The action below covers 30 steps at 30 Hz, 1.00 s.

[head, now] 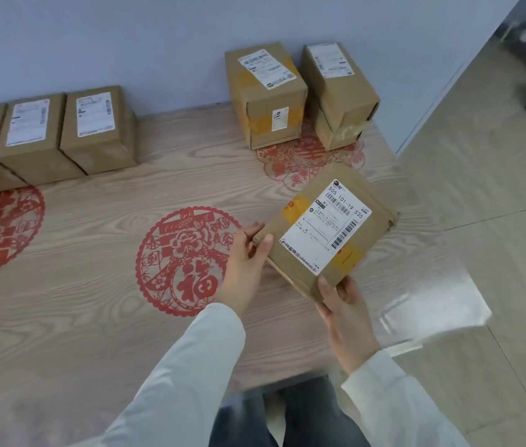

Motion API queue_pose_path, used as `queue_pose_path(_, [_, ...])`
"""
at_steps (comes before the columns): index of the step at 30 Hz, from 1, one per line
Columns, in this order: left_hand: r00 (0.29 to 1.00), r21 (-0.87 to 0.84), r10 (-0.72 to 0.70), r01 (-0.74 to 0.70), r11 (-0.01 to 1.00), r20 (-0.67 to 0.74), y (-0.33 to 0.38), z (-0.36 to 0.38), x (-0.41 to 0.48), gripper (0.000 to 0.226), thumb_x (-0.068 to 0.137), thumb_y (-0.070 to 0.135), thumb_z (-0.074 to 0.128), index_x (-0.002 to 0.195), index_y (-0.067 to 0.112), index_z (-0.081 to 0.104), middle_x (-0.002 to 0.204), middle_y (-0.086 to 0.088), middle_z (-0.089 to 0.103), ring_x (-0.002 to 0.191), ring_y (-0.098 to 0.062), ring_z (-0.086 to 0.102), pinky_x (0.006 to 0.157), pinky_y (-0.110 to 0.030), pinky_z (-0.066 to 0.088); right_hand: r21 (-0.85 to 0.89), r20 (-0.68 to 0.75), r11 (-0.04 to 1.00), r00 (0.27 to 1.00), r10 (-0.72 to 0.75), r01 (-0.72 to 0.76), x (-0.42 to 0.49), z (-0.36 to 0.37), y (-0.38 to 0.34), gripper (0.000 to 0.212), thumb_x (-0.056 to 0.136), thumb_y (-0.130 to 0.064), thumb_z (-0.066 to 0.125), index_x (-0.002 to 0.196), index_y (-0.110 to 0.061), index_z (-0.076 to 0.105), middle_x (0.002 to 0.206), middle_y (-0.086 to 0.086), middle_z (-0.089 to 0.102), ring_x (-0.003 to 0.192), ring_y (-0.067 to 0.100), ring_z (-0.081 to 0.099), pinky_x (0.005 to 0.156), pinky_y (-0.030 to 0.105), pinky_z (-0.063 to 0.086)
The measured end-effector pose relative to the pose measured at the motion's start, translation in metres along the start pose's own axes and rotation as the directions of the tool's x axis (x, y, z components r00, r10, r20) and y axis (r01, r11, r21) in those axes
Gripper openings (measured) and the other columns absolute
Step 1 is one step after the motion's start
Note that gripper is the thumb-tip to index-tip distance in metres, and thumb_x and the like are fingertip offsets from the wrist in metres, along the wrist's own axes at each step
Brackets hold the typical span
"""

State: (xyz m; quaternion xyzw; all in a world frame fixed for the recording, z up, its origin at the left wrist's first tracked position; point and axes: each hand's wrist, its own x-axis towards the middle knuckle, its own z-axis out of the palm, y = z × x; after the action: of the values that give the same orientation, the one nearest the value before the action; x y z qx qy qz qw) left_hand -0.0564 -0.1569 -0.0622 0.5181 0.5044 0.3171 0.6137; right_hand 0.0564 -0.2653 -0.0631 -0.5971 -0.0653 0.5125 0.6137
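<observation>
1. Two hands hold a flat, rectangular brown cardboard parcel (pixel 327 235) over the right part of the pale, wood-grain worktop (pixel 94 317). Whether its underside touches the surface cannot be told.
2. The left hand (pixel 245 262) grips the parcel's left corner, with the thumb lying on the top face and the fingers curled behind the edge.
3. The right hand (pixel 342 304) grips the near corner, thumb on top and fingers tucked underneath.
4. A white printed shipping label (pixel 319 250) with barcodes covers much of the parcel's top, and strips of glossy yellow tape (pixel 295 208) show at its sides.
5. A round red paper-cut ornament (pixel 187 261), lacy and flower-patterned, lies flat on the worktop just left of the left hand.
6. Three blocky cardboard boxes (pixel 34 140) with white labels stand side by side against the wall at the back left.
7. A taller taped carton (pixel 266 95) and a stack of two small cartons (pixel 339 91) stand at the back right, well apart from the parcel.
8. Smooth, shiny beige floor tiles (pixel 497 188) lie to the right of the worktop.
</observation>
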Motion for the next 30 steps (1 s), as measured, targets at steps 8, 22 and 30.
queue_pose_path(8, [0.998,-0.009,0.025,-0.025,1.000,0.050,0.008,0.111,0.003,0.029,0.096,0.015,0.052,0.125,0.014,0.048,0.118,0.004,0.057,0.103,-0.003,0.055,0.078,-0.005,0.044,-0.039,0.018,0.989,0.989,-0.144,0.144,0.027,-0.099,-0.062,0.051,0.070,-0.017,0.067,0.119,-0.022,0.055,0.112,-0.008,0.069,0.110,0.008,0.062,0.093,0.027,0.048])
queue_pose_path(22, [0.972,0.042,0.048,-0.059,0.997,0.229,0.020,0.199,0.038,0.039,0.096,0.021,0.054,0.134,0.021,0.047,0.128,0.012,0.055,0.116,0.001,0.051,0.098,-0.016,0.040,-0.103,0.043,0.973,0.978,-0.205,0.208,0.073,-0.182,-0.115,0.057,0.084,-0.005,0.067,0.136,-0.015,0.047,0.127,-0.002,0.063,0.119,0.010,0.057,0.098,0.023,0.046])
queue_pose_path(30, [0.943,0.058,-0.012,-0.008,0.998,0.333,0.026,0.277,0.053,0.044,0.096,0.022,0.054,0.138,0.022,0.042,0.131,0.011,0.051,0.124,-0.009,0.047,0.101,-0.024,0.040,-0.118,-0.178,0.982,0.970,-0.166,0.147,0.103,-0.252,-0.152,0.046,0.086,0.000,0.063,0.130,-0.004,0.048,0.125,0.008,0.062,0.115,0.015,0.059,0.092,0.025,0.046])
